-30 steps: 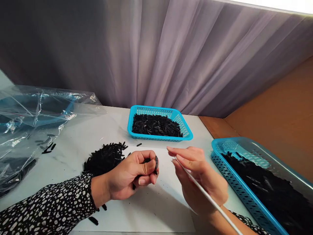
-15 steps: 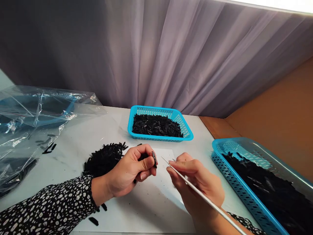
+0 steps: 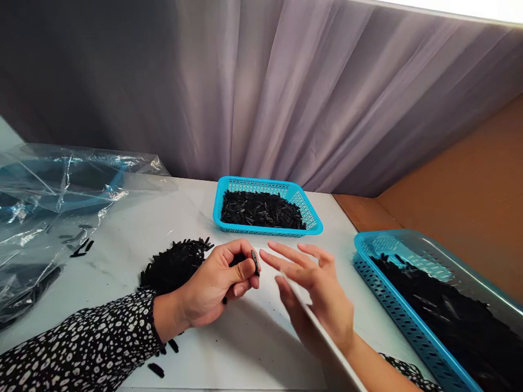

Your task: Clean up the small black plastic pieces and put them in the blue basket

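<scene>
My left hand (image 3: pixel 212 286) pinches a small black clip (image 3: pixel 255 262) between thumb and forefinger, just above the tabletop (image 3: pixel 253 348). My right hand (image 3: pixel 318 294) is spread open, fingers nearly touching the clip, with a thin rod (image 3: pixel 327 340) tucked under the palm. A clip pile (image 3: pixel 175 261) lies behind; blue baskets (image 3: pixel 265 209) sit beyond.

A pale marble-patterned table (image 3: pixel 134 218) carries a heap of small black plastic pieces (image 3: pixel 174 264); behind it a turquoise mesh basket (image 3: pixel 310 215), left crumpled clear plastic sheeting (image 3: pixel 61 190), right another basket (image 3: pixel 368 256), perhaps overhanging
</scene>
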### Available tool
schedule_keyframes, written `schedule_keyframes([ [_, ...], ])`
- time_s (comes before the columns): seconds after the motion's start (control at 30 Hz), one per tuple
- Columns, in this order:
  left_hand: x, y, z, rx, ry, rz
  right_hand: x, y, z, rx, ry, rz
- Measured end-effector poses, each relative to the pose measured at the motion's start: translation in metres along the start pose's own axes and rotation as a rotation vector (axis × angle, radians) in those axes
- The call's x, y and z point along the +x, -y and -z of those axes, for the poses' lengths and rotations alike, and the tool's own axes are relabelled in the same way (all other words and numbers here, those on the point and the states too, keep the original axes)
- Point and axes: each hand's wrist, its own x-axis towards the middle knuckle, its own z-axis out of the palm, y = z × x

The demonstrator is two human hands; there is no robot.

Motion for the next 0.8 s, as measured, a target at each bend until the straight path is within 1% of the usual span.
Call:
schedule_keyframes([
  [0.07, -0.001, -0.001, -0.001, 0.015, 0.004, 0.0, -0.002, -0.001, 0.003, 0.077, -0.034, -0.189],
  [0.1, -0.001, -0.001, -0.002, 0.022, 0.004, -0.007, -0.002, 0.0, 0.004, 0.128, -0.053, -0.251],
  [0.13, -0.001, -0.001, -0.002, 0.029, 0.003, -0.017, -0.002, 0.001, 0.006, 0.177, -0.067, -0.283],
  [0.17, -0.001, -0.001, -0.003, 0.037, -0.002, -0.029, -0.002, 0.003, 0.007, 0.221, -0.078, -0.276],
  [0.23, -0.002, 0.0, -0.003, 0.053, -0.014, -0.049, -0.001, 0.008, 0.008, 0.278, -0.079, -0.215],
  [0.3, -0.002, 0.001, -0.003, 0.061, -0.021, -0.061, 0.0, 0.013, 0.007, 0.302, -0.061, -0.144],
  [0.37, -0.002, 0.003, -0.003, 0.06, -0.02, -0.067, 0.001, 0.015, 0.006, 0.312, -0.037, -0.112],
  [0.63, -0.002, 0.004, -0.003, 0.081, -0.02, -0.081, 0.002, 0.016, 0.006, 0.289, -0.011, -0.112],
  [0.8, -0.002, 0.006, -0.002, 0.128, -0.014, -0.128, 0.001, 0.017, 0.007, 0.245, 0.021, -0.113],
])
